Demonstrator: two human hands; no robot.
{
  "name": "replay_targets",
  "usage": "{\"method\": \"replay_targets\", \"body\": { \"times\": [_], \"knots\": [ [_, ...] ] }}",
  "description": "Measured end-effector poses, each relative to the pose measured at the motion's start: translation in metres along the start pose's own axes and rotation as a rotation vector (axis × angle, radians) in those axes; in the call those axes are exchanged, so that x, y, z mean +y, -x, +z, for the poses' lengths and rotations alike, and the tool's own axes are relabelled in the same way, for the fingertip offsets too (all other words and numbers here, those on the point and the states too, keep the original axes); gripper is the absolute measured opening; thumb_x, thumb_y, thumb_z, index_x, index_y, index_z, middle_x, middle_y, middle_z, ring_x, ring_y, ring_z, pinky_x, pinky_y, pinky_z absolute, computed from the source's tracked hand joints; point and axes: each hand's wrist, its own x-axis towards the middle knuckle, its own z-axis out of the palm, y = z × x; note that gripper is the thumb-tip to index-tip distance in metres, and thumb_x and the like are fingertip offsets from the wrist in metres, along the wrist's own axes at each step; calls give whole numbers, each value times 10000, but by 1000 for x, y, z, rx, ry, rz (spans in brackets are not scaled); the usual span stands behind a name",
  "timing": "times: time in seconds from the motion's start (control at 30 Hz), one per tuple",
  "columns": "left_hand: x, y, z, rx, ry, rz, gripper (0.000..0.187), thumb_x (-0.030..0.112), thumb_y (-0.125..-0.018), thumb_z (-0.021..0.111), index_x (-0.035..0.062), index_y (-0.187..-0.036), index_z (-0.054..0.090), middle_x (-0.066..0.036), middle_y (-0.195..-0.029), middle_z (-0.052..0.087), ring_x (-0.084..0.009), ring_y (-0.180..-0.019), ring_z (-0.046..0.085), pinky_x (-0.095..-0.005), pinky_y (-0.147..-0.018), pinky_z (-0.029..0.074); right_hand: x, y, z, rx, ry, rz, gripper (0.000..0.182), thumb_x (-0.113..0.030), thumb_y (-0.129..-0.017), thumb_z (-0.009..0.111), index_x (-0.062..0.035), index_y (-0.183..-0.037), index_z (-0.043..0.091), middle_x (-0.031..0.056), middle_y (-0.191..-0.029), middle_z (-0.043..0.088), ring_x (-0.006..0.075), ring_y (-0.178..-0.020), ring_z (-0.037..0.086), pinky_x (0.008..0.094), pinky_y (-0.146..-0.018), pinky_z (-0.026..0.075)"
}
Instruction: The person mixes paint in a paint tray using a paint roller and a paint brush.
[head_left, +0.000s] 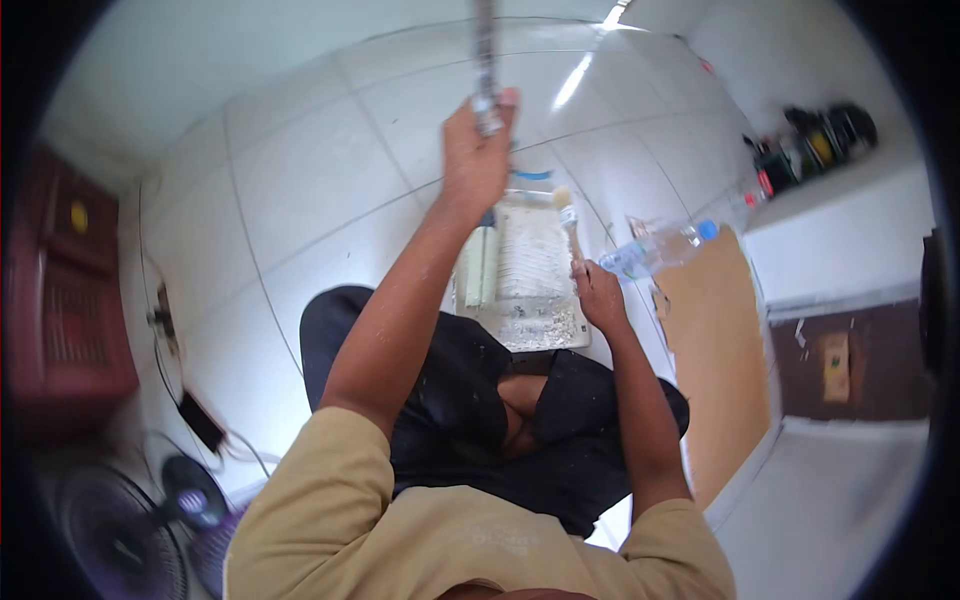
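Paintbrush (571, 225) in right hand (600, 294), bristles (562, 196) forward; pole (485, 60) in left hand (474, 150).

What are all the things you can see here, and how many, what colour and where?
Tray: one, paint-smeared white, on the floor in front
Roller: one or two, pale green, at the tray's left side
Brush: one, pale bristles, at the tray's right edge
Stick: one, blurred grey-brown, top middle
Bottle: one, clear with blue cap, right of the tray
Board: one, light brown, right
Strip: one, blue, beyond the tray
Ledge clutter: several, mostly dark, upper right
Cabinet: one, reddish brown, far left
Box: one, black, left
Fan: at least one, dark, bottom left
Floor tiles: many, white, all around
Shirt: one, tan, bottom
Trousers: one pair, black, middle
Left hand: one, raised, holding the stick
Right hand: one, holding the brush
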Motion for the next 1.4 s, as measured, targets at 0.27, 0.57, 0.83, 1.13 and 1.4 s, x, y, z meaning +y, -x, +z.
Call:
{"method": "replay_targets", "body": {
  "times": [0.27, 0.57, 0.83, 1.13, 1.4],
  "knots": [
    [3, 32, 14, -78, 144, 122, 241, 259, -1059, 671, 44, -1027, 569, -2, -750, 532, -81, -620, 491, -260, -561, 440, 45, 86, -44, -226, -1, 65, 462, -385, -1094, 467, 9, -997, 688, 278, -937, 709, 469, -943, 670, 570, -858, 496],
    [-6, 57, 18, -98, -31, 244, 313, 165, -969, 785, 51, -1164, 569, -1, -905, 570, -85, -785, 549, -257, -688, 484, 25, 69, -43, -272, -121, 37, 452, -395, -1087, 473, -1, -1065, 693, 227, -886, 724, 450, -921, 682, 545, -848, 515],
    [-39, 51, 18, -96, -38, 151, 258, 154, -983, 776, 59, -1142, 596, 15, -841, 595, -59, -674, 538, -238, -614, 470, 26, 71, -92, -496, -529, -50, 458, -394, -1075, 588, 5, -898, 725, 78, -636, 629, 147, -576, 599, 316, -612, 475],
    [-34, 50, 22, -95, 15, 134, 171, 173, -1015, 732, 61, -996, 604, 39, -702, 522, -58, -639, 475, -269, -595, 422, 60, 88, -131, -307, -121, 283, 438, -375, -1056, 634, 13, -875, 725, 24, -595, 585, 127, -547, 549, 303, -577, 435],
    [-40, 45, 16, -42, 20, 221, 208, 193, -1024, 730, 28, -1037, 606, 23, -711, 549, -62, -554, 504, -240, -492, 416, 65, 77, -114, -225, -679, 153, 451, -399, -1045, 645, 5, -860, 722, 35, -603, 577, 119, -563, 533, 301, -595, 437]
  ]
}}
